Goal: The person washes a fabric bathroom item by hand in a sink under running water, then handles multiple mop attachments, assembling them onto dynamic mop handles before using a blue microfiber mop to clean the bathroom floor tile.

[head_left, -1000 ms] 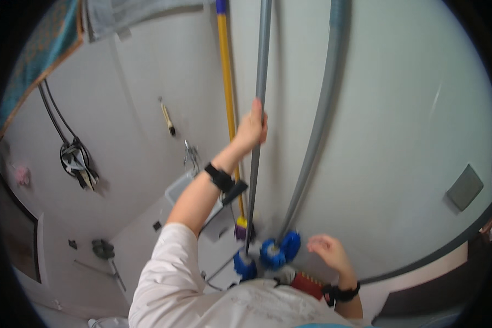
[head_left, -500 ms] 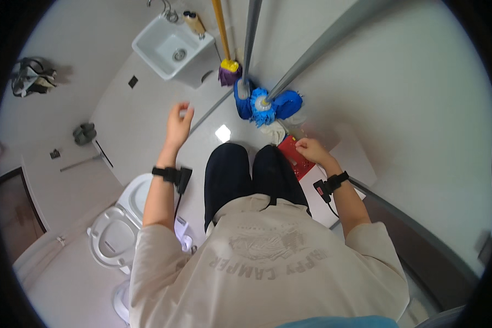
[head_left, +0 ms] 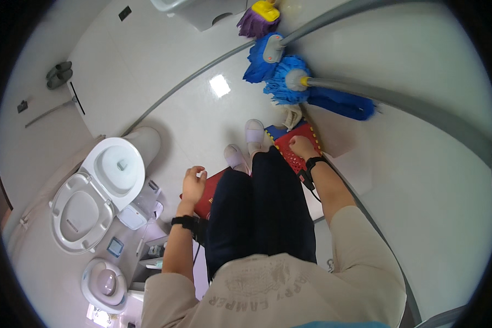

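My left hand (head_left: 194,185) hangs in the air beside my left thigh, its fingers loosely bent and apart from the thumb, holding nothing. Beyond it shows part of a flat red thing (head_left: 212,191), mostly hidden by my leg. My right hand (head_left: 303,146) is by my right knee with its fingers curled in, and no object shows in it. It overlaps a red panel with holes and a yellow-dashed edge (head_left: 310,131); I cannot tell whether they touch. Each wrist wears a black strap with a small device.
At the left stand an open toilet (head_left: 115,169) and a child's potty (head_left: 104,285). Mops with blue heads (head_left: 287,76) and a purple mop (head_left: 258,23) lean at the right wall. A grey strip (head_left: 186,82) crosses the floor. Grey slippers (head_left: 59,75) lie far left.
My view has tipped down and turned, so the sink's basin has left the picture and my feet, the toilet bowl and the potty show more. Both hands have lowered toward my legs.
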`<state>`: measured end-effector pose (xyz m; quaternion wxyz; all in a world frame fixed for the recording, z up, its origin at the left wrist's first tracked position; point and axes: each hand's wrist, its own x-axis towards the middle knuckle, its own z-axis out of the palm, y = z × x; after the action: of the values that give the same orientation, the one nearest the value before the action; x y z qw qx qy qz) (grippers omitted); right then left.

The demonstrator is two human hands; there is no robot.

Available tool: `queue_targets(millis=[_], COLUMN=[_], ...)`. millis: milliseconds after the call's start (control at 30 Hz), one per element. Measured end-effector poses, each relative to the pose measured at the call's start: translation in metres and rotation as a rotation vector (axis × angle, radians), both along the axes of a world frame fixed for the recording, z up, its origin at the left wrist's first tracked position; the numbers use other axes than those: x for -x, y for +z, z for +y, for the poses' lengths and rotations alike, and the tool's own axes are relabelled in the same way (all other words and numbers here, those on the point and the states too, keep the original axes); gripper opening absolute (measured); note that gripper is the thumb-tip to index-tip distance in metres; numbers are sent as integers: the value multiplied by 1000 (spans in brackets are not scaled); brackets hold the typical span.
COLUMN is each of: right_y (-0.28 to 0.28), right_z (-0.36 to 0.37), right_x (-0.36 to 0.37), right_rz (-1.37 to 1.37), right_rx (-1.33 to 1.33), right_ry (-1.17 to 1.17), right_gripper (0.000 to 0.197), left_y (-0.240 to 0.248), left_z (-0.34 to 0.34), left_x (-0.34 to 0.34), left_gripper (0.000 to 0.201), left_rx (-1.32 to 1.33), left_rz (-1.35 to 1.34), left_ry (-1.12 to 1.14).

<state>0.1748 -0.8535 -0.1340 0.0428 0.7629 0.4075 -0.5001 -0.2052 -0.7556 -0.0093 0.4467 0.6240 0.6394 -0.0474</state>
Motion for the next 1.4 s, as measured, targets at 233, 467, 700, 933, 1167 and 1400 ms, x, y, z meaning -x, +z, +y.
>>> queue_targets(millis=[233, 467, 700, 933, 1167, 1400], right_y=[-127, -220, -222, -91, 159, 309], right_z=[19, 9, 12, 10, 36, 30], right_x=[8, -6, -13, -8, 18, 3], right_rz=[-216, -468, -546, -363, -171, 105], right_rx=[49, 160, 74, -294, -594, -648], right_ry=[102, 331, 419, -41, -219, -555], right_gripper=[36, 24, 21, 17, 19, 31], left_y=[-86, -132, -144, -102, 34, 108], left_z=[-43, -58, -55, -34, 24, 30], left_x=[9, 32, 37, -20, -179, -260], left_gripper=[18, 17, 16, 13, 48, 34], left_rx=[50, 160, 143, 64, -69, 72], left_rz=[-89, -56, -68, -206, -652, -788], left_ry=[80, 165, 178, 15, -373, -506])
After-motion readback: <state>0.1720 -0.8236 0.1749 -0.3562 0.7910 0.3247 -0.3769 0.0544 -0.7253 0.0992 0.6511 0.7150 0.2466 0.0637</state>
